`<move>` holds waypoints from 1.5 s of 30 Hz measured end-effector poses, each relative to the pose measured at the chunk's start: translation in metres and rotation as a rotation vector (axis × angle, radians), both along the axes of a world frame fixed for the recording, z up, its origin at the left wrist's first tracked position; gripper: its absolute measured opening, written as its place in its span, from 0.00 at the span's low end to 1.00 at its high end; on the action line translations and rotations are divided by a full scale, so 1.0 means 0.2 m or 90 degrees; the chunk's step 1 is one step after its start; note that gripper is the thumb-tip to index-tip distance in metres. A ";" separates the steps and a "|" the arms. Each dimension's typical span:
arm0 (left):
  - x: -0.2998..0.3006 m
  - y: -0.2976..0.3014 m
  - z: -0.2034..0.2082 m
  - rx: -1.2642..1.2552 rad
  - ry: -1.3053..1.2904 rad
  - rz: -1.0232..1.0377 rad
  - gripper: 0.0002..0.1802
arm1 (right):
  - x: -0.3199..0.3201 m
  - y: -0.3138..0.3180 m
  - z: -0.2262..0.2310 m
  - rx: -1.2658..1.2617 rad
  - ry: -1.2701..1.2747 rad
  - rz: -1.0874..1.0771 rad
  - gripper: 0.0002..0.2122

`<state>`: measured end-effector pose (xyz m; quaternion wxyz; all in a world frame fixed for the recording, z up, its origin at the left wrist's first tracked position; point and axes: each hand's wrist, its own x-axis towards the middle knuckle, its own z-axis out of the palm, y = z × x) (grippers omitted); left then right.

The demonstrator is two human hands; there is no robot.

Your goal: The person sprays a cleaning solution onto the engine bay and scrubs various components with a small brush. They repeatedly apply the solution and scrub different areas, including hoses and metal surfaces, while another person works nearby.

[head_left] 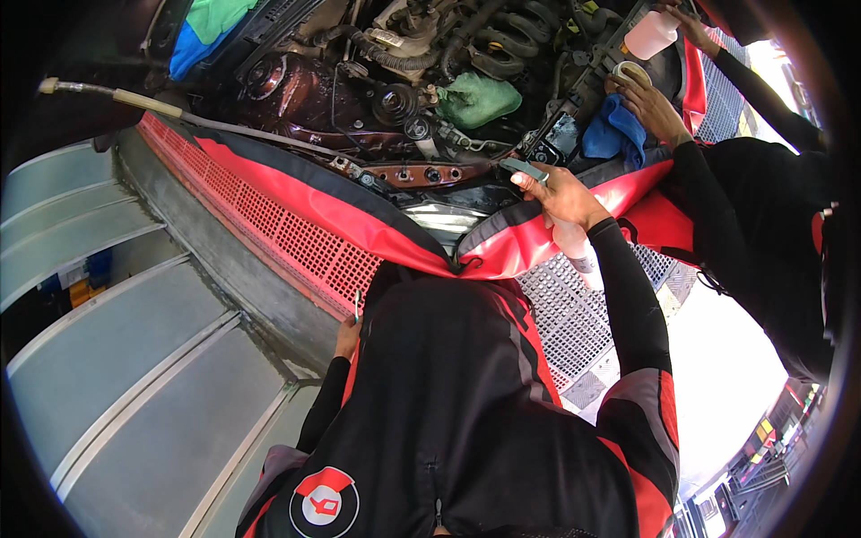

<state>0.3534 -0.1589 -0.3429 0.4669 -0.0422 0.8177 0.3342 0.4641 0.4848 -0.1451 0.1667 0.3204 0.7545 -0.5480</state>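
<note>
My right hand point(574, 197) is wrapped round a spray bottle point(583, 260) at the front edge of the engine bay. The bottle's grey-green trigger head point(524, 169) points left over the front panel, and its pale body hangs below my palm. Low beside my thigh, my left hand point(348, 338) is closed on a thin, pale greenish thing point(358, 305), too small to name. Ahead of my right hand lies the open engine bay point(404, 170), with a green cloth point(480, 99) resting on the engine parts.
Red-and-black protective covers point(305, 197) drape the car's front edge. A long thin hose point(179, 112) crosses the left fender. To the right, a co-worker's hand point(650, 108) is by a blue cloth point(615, 133); another holds a pinkish bottle point(652, 36). Grey panels point(134, 377) stand left.
</note>
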 end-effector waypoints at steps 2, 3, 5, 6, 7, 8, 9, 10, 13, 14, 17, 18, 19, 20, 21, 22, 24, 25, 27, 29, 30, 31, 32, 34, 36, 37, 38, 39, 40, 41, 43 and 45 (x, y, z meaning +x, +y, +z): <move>0.01 0.00 0.03 -0.037 -0.029 -0.010 0.22 | 0.00 0.02 0.01 0.008 -0.001 0.001 0.36; 0.02 0.00 0.03 -0.012 -0.028 -0.016 0.22 | 0.01 0.03 0.01 0.021 0.002 0.008 0.37; 0.04 -0.01 0.02 0.023 -0.060 0.008 0.22 | 0.02 0.04 0.03 0.039 -0.011 0.028 0.37; 0.04 -0.01 0.01 0.045 -0.023 -0.009 0.22 | 0.03 0.05 0.03 0.045 -0.025 0.040 0.38; 0.04 -0.01 -0.01 0.054 -0.012 -0.008 0.22 | 0.04 0.06 0.03 0.053 -0.048 0.044 0.38; 0.05 -0.01 -0.03 0.028 -0.023 0.000 0.22 | 0.04 0.06 0.03 0.054 -0.032 0.041 0.39; 0.05 -0.02 -0.04 0.050 0.008 -0.020 0.22 | 0.05 0.07 0.03 0.057 -0.025 0.030 0.41; 0.05 -0.02 -0.06 0.038 0.017 -0.033 0.22 | 0.06 0.07 0.02 0.060 -0.017 0.019 0.42; 0.04 -0.01 -0.06 0.008 0.046 -0.054 0.21 | 0.08 0.08 0.01 0.068 -0.023 0.014 0.42; 0.04 0.00 -0.06 -0.001 0.056 -0.058 0.21 | 0.08 0.08 0.01 0.071 -0.026 0.019 0.42; 0.02 0.00 -0.05 0.003 0.017 -0.019 0.22 | 0.08 0.07 0.00 0.072 -0.018 0.015 0.42; 0.01 0.00 -0.06 0.019 0.026 -0.026 0.22 | 0.08 0.06 0.00 0.065 -0.008 0.003 0.41; 0.01 -0.01 -0.07 0.021 0.013 -0.017 0.22 | 0.07 0.05 0.00 0.048 0.005 -0.012 0.41; 0.00 -0.02 -0.08 0.001 -0.016 0.008 0.22 | 0.07 0.04 0.01 0.058 0.017 -0.001 0.41; 0.00 -0.02 -0.09 0.005 0.013 -0.014 0.23 | 0.06 0.02 0.01 0.057 0.031 0.007 0.40; 0.00 -0.03 -0.10 -0.015 0.026 -0.020 0.23 | 0.05 0.00 0.02 0.062 0.039 0.011 0.40; 0.00 -0.04 -0.13 -0.031 0.039 -0.026 0.24 | 0.04 -0.05 0.03 0.082 0.130 0.014 0.38; 0.00 -0.05 -0.14 -0.027 0.039 -0.025 0.24 | 0.03 -0.08 0.05 0.082 0.172 0.019 0.37; 0.00 -0.05 -0.14 -0.027 0.031 -0.032 0.24 | 0.01 -0.14 0.07 0.051 0.158 0.005 0.35; 0.00 -0.06 -0.14 -0.062 0.018 -0.037 0.25 | -0.03 -0.21 0.10 0.019 0.146 -0.010 0.35; 0.01 -0.06 -0.14 -0.026 0.034 -0.036 0.25 | -0.04 -0.24 0.11 0.010 0.148 0.001 0.34; 0.01 -0.06 -0.14 -0.020 0.046 -0.030 0.25 | -0.06 -0.27 0.13 0.043 0.198 0.011 0.33; 0.01 -0.06 -0.14 -0.029 0.023 -0.016 0.24 | -0.08 -0.29 0.14 0.070 0.252 0.015 0.33; 0.01 -0.06 -0.15 -0.048 0.053 -0.054 0.24 | -0.12 -0.34 0.17 0.017 0.279 0.006 0.34; 0.02 -0.07 -0.16 -0.094 0.032 -0.062 0.24 | -0.16 -0.37 0.20 -0.009 0.237 -0.012 0.34; 0.02 -0.07 -0.16 -0.063 0.049 -0.069 0.24 | -0.18 -0.37 0.22 -0.026 0.213 -0.017 0.34; 0.02 -0.07 -0.17 -0.055 0.058 -0.067 0.25 | -0.21 -0.38 0.23 -0.038 0.221 -0.021 0.34; 0.03 -0.07 -0.16 -0.067 0.041 -0.059 0.25 | -0.22 -0.38 0.24 -0.058 0.229 -0.022 0.34; 0.04 -0.08 -0.16 -0.045 0.040 -0.057 0.25 | -0.24 -0.39 0.26 -0.079 0.234 -0.024 0.34; 0.05 -0.09 -0.14 -0.019 0.080 -0.077 0.25 | -0.24 -0.38 0.27 -0.104 0.238 -0.028 0.34; 0.08 -0.12 -0.10 -0.030 0.089 -0.104 0.24 | -0.26 -0.36 0.28 -0.140 0.256 -0.026 0.30; 0.14 -0.15 -0.06 -0.019 0.057 -0.052 0.23 | -0.26 -0.30 0.28 -0.218 0.263 -0.027 0.29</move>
